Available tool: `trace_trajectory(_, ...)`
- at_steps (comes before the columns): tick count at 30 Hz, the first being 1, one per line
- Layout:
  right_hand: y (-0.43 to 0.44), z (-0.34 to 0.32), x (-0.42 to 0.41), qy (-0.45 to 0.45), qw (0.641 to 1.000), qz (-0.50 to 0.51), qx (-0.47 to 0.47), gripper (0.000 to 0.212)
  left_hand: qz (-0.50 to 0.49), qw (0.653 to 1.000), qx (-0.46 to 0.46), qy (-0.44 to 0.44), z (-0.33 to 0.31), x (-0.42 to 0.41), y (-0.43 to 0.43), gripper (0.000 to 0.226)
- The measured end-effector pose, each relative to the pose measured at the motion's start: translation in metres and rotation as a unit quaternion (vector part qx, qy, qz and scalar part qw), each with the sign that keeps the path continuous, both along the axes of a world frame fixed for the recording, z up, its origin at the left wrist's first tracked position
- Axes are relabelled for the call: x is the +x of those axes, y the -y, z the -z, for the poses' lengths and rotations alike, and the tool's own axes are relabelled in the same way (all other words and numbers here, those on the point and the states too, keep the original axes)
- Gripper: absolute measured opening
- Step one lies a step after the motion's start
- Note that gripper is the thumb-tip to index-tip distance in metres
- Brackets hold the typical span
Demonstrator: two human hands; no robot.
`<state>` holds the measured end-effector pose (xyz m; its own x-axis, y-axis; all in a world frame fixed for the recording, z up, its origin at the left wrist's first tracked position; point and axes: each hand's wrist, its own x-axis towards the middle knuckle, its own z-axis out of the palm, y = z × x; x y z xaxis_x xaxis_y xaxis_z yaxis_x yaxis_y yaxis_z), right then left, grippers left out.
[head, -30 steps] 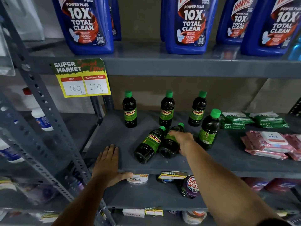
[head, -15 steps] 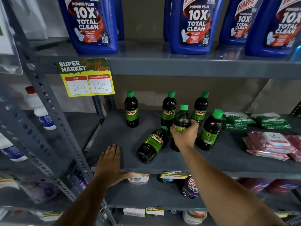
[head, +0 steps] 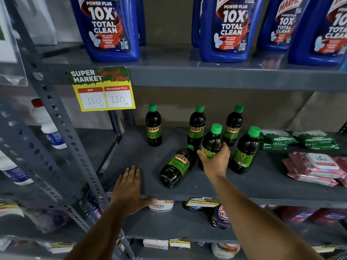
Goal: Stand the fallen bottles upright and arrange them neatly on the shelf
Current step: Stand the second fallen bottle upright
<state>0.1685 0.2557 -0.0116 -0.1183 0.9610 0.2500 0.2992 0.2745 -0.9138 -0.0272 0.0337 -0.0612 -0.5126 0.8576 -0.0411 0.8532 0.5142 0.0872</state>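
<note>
Dark Sunny bottles with green caps stand on the grey middle shelf (head: 262,186). Three stand upright in the back row: a left bottle (head: 153,126), a middle bottle (head: 196,126) and a right bottle (head: 233,126). Another upright bottle (head: 245,152) stands further forward on the right. My right hand (head: 214,162) grips a bottle (head: 212,143) around its body, holding it almost upright. One fallen bottle (head: 177,167) lies on its side just left of that hand, base toward me. My left hand (head: 129,186) rests flat on the shelf's front edge, holding nothing.
Green packets (head: 300,139) and pink wipe packs (head: 317,169) lie on the shelf's right part. Big blue cleaner bottles (head: 227,29) fill the shelf above. A yellow price tag (head: 103,91) hangs from its edge. A slotted steel post (head: 56,128) runs diagonally at left.
My right hand has lifted one fallen bottle from lying on its side to nearly upright. The other fallen bottle and my left hand have stayed where they were.
</note>
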Motion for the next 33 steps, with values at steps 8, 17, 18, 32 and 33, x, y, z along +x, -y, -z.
trace_trajectory(8, 0.072, 0.013, -0.005, 0.018, 0.987, 0.134, 0.086, 0.080, 0.021, 1.000, 0.005, -0.014, -0.008, -0.007, 0.002, 0.142)
trace_trajectory(17, 0.074, -0.003, -0.065, 0.043, 0.941, -0.045, -0.334, 0.097, 0.034, 0.999, 0.004, -0.013, -0.004, -0.019, 0.007, 0.123)
trace_trajectory(18, 0.069, -0.006, -0.069, 0.035, 0.934, -0.044, -0.353, 0.097, 0.032, 0.999, -0.007, -0.010, -0.003, -0.019, 0.008, 0.126)
trace_trajectory(32, 0.080, -0.024, -0.103, 0.086, 0.967, -0.023, -0.239, 0.078, 0.036, 0.999, -0.016, -0.014, -0.005, -0.021, 0.005, 0.135)
trace_trajectory(33, 0.082, -0.024, -0.107, 0.078, 0.974, -0.028, -0.211, 0.076, 0.038, 0.999, -0.011, -0.014, -0.005, -0.022, 0.005, 0.134)
